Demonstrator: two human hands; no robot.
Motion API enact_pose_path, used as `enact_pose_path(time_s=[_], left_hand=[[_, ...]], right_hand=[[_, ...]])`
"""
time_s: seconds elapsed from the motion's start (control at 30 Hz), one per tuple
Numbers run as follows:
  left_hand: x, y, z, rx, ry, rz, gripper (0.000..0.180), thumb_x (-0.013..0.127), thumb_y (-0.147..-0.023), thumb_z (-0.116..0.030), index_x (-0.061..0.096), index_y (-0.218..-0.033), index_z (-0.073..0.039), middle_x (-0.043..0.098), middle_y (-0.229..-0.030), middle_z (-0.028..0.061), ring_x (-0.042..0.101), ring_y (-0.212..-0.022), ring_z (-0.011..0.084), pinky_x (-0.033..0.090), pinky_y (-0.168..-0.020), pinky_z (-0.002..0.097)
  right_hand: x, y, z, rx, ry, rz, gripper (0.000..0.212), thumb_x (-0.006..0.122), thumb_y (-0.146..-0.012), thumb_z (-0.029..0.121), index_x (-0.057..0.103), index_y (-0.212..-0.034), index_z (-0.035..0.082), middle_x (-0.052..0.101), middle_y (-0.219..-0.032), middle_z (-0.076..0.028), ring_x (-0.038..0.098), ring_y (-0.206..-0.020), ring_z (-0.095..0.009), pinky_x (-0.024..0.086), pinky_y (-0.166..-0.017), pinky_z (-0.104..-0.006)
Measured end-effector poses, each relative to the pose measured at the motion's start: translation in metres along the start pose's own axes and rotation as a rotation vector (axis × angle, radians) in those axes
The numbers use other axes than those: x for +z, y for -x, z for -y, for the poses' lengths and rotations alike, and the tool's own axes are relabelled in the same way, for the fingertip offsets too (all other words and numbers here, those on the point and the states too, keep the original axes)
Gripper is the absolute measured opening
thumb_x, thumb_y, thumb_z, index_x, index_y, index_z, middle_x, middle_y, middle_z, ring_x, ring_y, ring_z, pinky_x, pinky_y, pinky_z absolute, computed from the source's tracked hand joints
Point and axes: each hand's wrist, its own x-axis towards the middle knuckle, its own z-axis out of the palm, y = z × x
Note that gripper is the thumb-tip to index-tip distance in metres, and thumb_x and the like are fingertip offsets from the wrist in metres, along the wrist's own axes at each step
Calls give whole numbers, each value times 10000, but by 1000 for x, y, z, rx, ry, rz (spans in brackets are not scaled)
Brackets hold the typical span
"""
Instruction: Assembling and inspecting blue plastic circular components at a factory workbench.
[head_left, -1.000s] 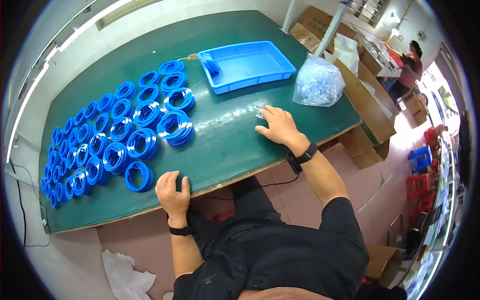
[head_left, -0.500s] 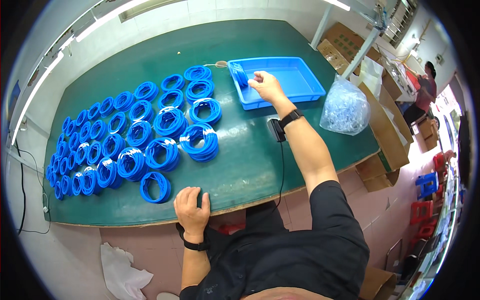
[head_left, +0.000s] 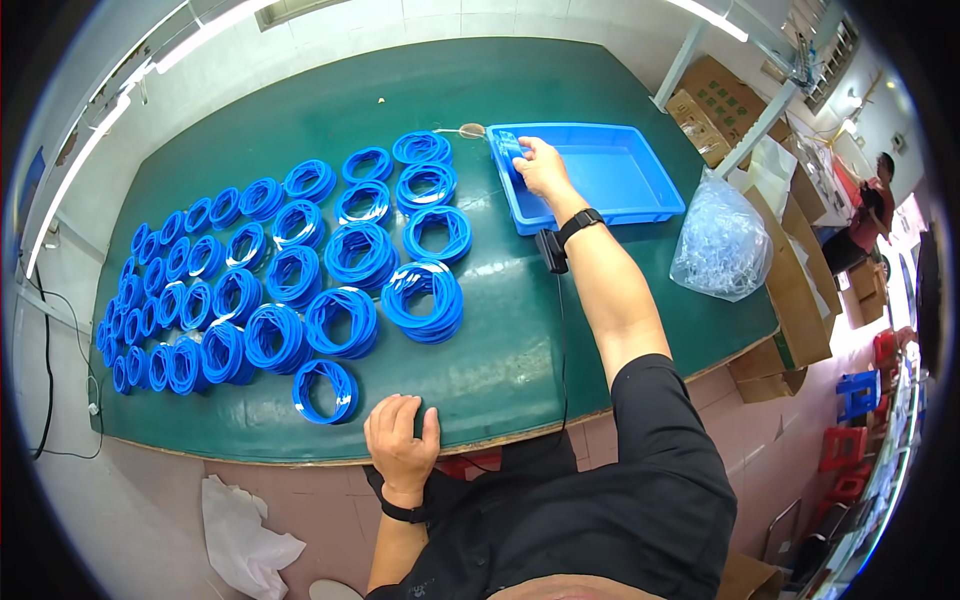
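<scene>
My right hand (head_left: 543,168) reaches over the left end of a shallow blue tray (head_left: 655,212). Its thumb and fingers are at a blue cable coil (head_left: 508,148) leaning on the tray's left wall; they seem to pinch it, partly hidden. My left hand (head_left: 402,440) rests on the table's front edge with nothing in it, thumb apart from slightly bent fingers. Nearest to it lies a single blue coil (head_left: 348,392). Farther left and back, several rows of stacked blue coils (head_left: 436,328) cover the green table (head_left: 510,370).
A clear plastic bag (head_left: 722,240) full of small translucent pieces sits right of the tray. Beside my right wrist is a black device (head_left: 549,252) with a cord over the table edge. Cardboard boxes (head_left: 790,290) stand at the right. Another person (head_left: 868,215) is in the far background.
My right hand has closed in on the coil in the tray; earlier a gap showed between them. The whole view has shifted slightly. My left hand stays at the table edge.
</scene>
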Motion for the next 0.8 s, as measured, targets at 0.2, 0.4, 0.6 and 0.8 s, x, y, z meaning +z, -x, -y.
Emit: enact_pose_path(time_s=[0.2,0.4,0.6,0.8], left_hand=[[2,-2,0,5,0,0,265,842,-823,-138,758,-1065,-70,757,-1101,106,711,-1132,348,521,-992,466],[0,-1,0,5,-6,-7,263,844,-822,-136,757,-1061,-71,756,-1097,104,712,-1128,344,522,-992,463],[0,0,-1,13,5,-17,254,844,-823,-135,756,-1053,-70,754,-1088,106,713,-1118,346,523,-985,463],[-1,3,0,29,-11,-37,252,849,-822,-132,757,-1050,-75,753,-1085,107,712,-1110,344,526,-967,464]], right_hand=[[1,-7,-11,-26,-200,-39,538,778,-938,120,662,-1458,41,786,-1199,-164,759,-1100,-251,592,-975,-378],[-11,2,1,-32,-382,-114,518,744,-959,37,629,-1461,-17,796,-1133,-148,769,-1018,-200,605,-911,-344],[-47,30,23,-132,-616,-141,513,735,-983,6,585,-1468,-75,781,-1149,-156,753,-990,-168,594,-875,-284],[-86,139,73,-248,-546,-19,469,716,-995,-10,616,-1453,-30,801,-1060,-114,731,-943,-128,583,-840,-286]])
